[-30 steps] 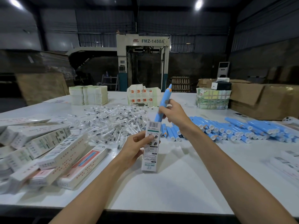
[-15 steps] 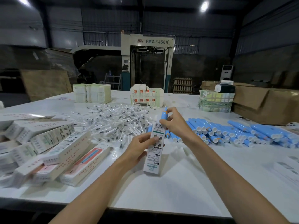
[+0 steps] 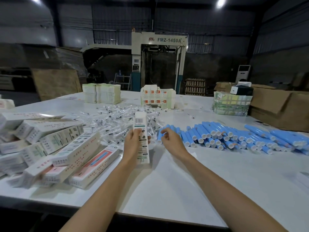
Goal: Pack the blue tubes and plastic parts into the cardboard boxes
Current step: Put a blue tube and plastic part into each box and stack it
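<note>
Left hand (image 3: 133, 144) grips a slim white carton (image 3: 141, 129) round its middle, held upright at frame centre just above the surface (image 3: 200, 181), barcode end up. Top end looks shut, but blur makes that hard to confirm. Right hand (image 3: 170, 142) is free, just right of the carton and not touching it. Its fingers are loosely curled, hovering at the left end of the blue tubes (image 3: 217, 136). Hands are apart, with a small gap between them. The tubes lie in a loose heap across centre-right of the frame, white caps mostly facing the camera. More of them trail off toward the right edge. Clear-wrapped plastic parts (image 3: 117, 121) are piled behind the carton, spreading up and left of centre. Finished white cartons (image 3: 66, 148) are heaped at lower left, lying flat and overlapping at mixed angles, some with pink faces up. Along the back of the surface are a stack of flat pale-green blanks (image 3: 102, 95), a stack with orange print (image 3: 158, 97) and a banded green-yellow bundle (image 3: 231, 104). A big brown shipping box (image 3: 275, 111) sits at far right, flaps open. The machine (image 3: 158, 47) labelled FMZ-1450A stands in the background at top centre.
</note>
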